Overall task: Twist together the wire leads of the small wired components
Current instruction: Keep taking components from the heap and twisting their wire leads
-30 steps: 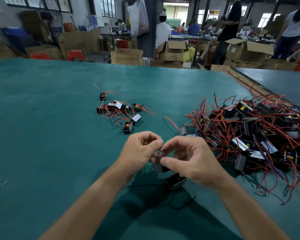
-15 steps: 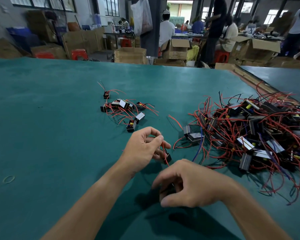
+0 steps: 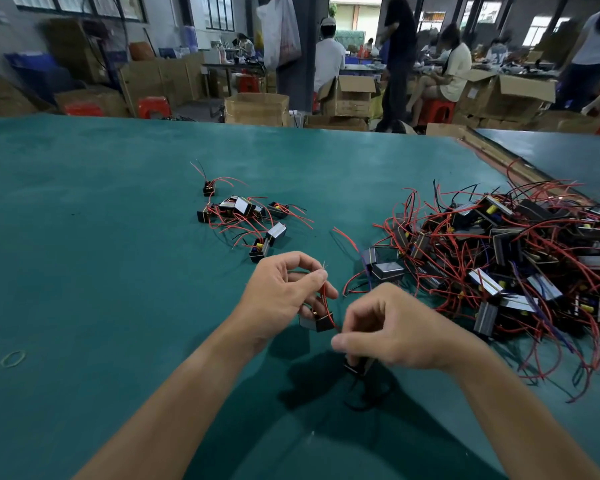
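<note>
1. Left hand (image 3: pixel 284 292): thumb and forefinger pinch the red leads (image 3: pixel 323 289) of a small black component (image 3: pixel 317 321). It hangs just under the fingers, above the table, and bare strand tips stick up past the thumb.
2. Right hand (image 3: pixel 399 336): fingers curl down round a second component (image 3: pixel 358 367), held low near the table with its dark leads trailing beneath. The thumb tip lies near the red wire running down from the left hand; whether it touches I cannot tell.
3. Step, as I judge it: two units are picked out and their leads are about to be joined, with the twist not yet made. The next move calls for laying the stripped ends side by side and rolling them between thumb and forefinger while the other hand steadies both bodies.
4. Surface: a green table (image 3: pixel 84 271), with a rubber band (image 3: pixel 13 358) at far left, a small group of components (image 3: pixel 243 216) beyond the left hand, and a big tangled heap (image 3: pixel 506 258) to the right.
5. Room: cardboard boxes (image 3: pixel 257 107), red stools (image 3: pixel 154 105) and seated workers (image 3: pixel 454 71) behind the table.
</note>
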